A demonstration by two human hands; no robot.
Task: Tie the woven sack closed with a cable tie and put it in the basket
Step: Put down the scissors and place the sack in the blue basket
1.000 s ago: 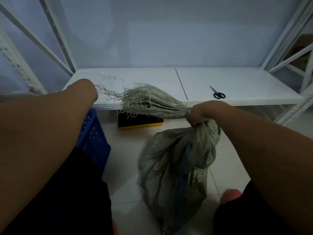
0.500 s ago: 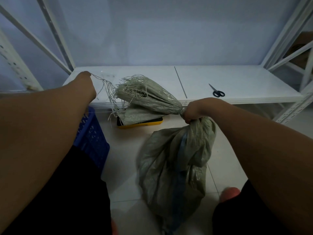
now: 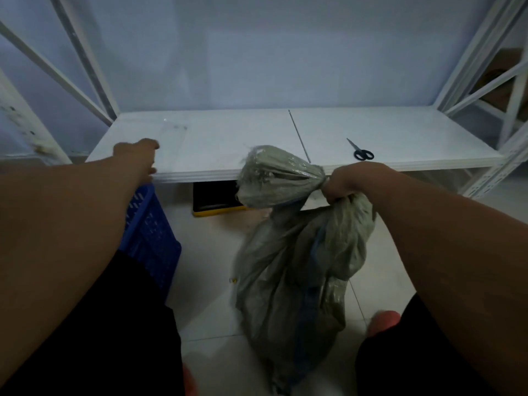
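A grey-green woven sack [image 3: 300, 267] hangs down to the tiled floor between my knees. My right hand [image 3: 343, 182] is shut around its gathered neck, and the loose frayed top [image 3: 271, 178] sticks out to the left in front of the shelf edge. My left hand [image 3: 137, 157] rests at the front edge of the white shelf [image 3: 228, 138], fingers apart and holding nothing, just short of a clear plastic packet [image 3: 174, 132]. The blue basket [image 3: 148, 232] stands on the floor under my left forearm. I cannot make out a cable tie for certain.
Black-handled scissors [image 3: 361, 151] lie on the shelf's right half. A thin dark line [image 3: 298, 135] runs across the shelf's middle; seam or tie, I cannot tell. A black and yellow flat object [image 3: 214, 202] sits under the shelf. White rack uprights [image 3: 471, 67] frame both sides.
My left hand has let go of the sack's frayed threads and moved forward onto the shelf edge. The sack's top has dropped and swung right. My right hand keeps its grip.
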